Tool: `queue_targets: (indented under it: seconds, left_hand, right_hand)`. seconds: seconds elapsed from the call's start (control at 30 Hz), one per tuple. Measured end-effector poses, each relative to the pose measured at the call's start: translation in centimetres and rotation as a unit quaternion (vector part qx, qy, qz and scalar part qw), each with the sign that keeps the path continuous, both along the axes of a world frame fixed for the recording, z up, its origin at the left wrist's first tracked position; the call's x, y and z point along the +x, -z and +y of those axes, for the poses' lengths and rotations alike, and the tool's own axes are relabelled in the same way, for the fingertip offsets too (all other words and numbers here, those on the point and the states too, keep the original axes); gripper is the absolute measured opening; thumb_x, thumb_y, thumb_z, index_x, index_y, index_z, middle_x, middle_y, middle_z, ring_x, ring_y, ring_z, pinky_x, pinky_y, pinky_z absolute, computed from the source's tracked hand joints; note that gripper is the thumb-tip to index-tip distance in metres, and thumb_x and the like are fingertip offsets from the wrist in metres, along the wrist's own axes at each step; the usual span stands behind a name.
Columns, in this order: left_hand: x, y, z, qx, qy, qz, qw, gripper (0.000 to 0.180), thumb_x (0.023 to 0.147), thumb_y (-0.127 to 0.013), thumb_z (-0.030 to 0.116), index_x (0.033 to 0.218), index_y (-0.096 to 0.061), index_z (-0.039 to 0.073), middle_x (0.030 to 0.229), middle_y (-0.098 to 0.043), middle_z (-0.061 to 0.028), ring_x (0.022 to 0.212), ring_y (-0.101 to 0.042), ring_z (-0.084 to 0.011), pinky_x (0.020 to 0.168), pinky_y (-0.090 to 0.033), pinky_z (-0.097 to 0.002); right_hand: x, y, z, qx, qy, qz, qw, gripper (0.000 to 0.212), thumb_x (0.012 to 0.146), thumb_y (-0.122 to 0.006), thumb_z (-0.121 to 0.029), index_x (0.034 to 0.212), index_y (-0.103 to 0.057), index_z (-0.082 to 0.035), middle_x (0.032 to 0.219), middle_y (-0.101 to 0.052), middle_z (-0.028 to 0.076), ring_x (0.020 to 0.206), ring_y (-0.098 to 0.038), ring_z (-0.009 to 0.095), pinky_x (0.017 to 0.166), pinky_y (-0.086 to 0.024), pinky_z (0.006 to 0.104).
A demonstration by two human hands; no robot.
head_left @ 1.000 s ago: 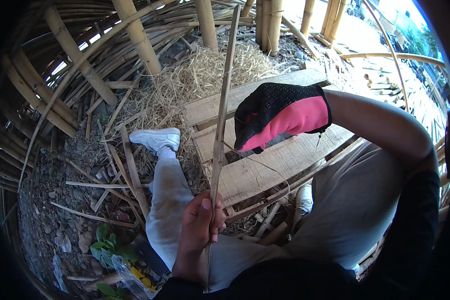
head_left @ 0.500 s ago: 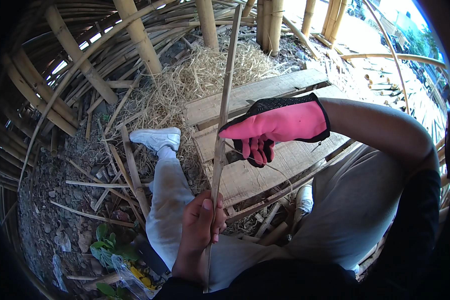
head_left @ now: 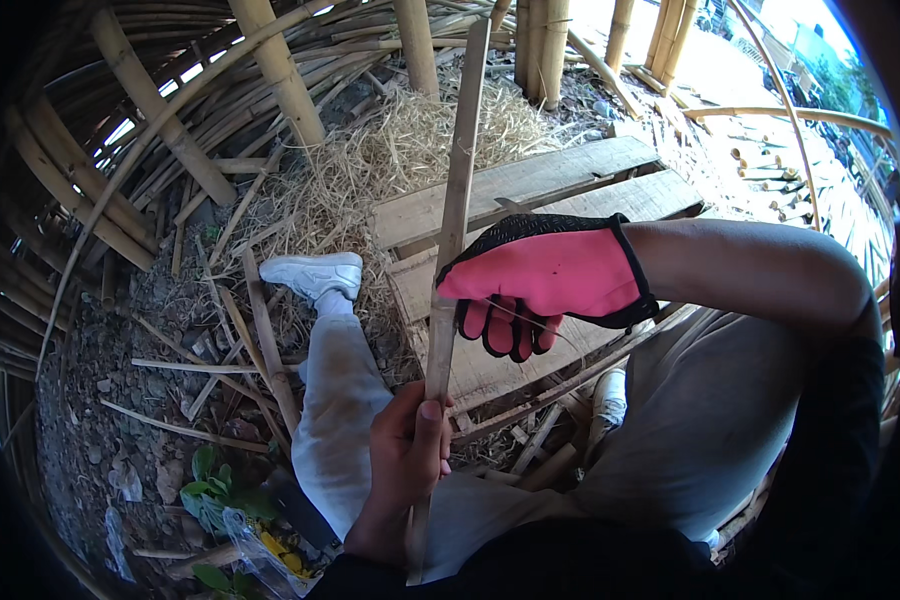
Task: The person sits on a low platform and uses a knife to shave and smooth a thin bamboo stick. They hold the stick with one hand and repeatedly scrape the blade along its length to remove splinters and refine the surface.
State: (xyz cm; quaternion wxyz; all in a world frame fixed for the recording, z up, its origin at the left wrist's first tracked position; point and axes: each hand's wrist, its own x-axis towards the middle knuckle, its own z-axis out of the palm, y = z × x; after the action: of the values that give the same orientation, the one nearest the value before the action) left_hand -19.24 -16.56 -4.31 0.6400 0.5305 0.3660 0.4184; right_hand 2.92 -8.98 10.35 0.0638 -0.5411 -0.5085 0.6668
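A long, flat bamboo strip stands almost upright before me, leaning slightly right at its top. My bare left hand is closed around its lower part, with the thumb along the front. Higher up, my right hand, in a pink and black glove, is closed with thumb and forefinger against the strip. Its other fingers curl under the palm. A thin shaving trails by the glove. Behind the knuckles shows a small pointed sliver; whether the hand holds it is unclear.
A low slatted wooden platform lies beneath my hands. Pale shavings are heaped beyond it. Bamboo posts rise at the back. Loose sticks and a clear plastic bag lie at left. Cut bamboo pieces lie far right.
The gloved right hand has shifted slightly downward and tilted. The strip has turned so that its broader face shows. My left hand still grips it, turned a little.
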Motion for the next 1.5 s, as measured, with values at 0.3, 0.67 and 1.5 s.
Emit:
queue_targets:
  seconds: [0.3,0.67,1.5]
  left_hand:
    - [0.2,0.1,-0.1,0.077,-0.024,0.076,0.994,0.033,0.107,-0.050,0.027,0.108,-0.061,-0.004,0.059,-0.054,-0.0010,0.047,-0.050,-0.0046,0.042,-0.038,-0.0228]
    - [-0.3,-0.5,-0.6,0.017,-0.004,0.039,0.999,0.039,0.107,-0.049,0.035,0.104,-0.059,-0.002,0.057,-0.050,0.0005,0.044,-0.047,-0.0045,0.041,-0.039,-0.0219]
    - [-1.3,-1.0,-0.6,-0.023,0.068,-0.071,0.995,0.021,0.101,-0.063,0.021,0.107,-0.055,0.003,0.072,-0.050,0.0068,0.055,-0.044,0.0003,0.050,-0.032,-0.0188]
  right_hand:
    - [-1.0,0.6,-1.8,0.169,0.080,-0.048,0.981,0.043,0.099,-0.054,-0.047,0.096,-0.067,-0.006,0.077,-0.057,-0.001,0.072,-0.049,0.008,0.063,-0.040,0.0265]
    - [1.8,1.3,0.1,0.185,-0.013,0.059,0.981,0.027,0.101,-0.059,-0.026,0.109,-0.070,-0.004,0.080,-0.060,-0.001,0.069,-0.052,0.008,0.062,-0.041,0.0240]
    - [-0.9,-1.0,-0.2,0.482,-0.166,-0.279,0.814,0.046,0.098,-0.057,-0.042,0.082,-0.073,-0.002,0.079,-0.070,0.019,0.074,-0.069,0.038,0.068,-0.057,0.0433]
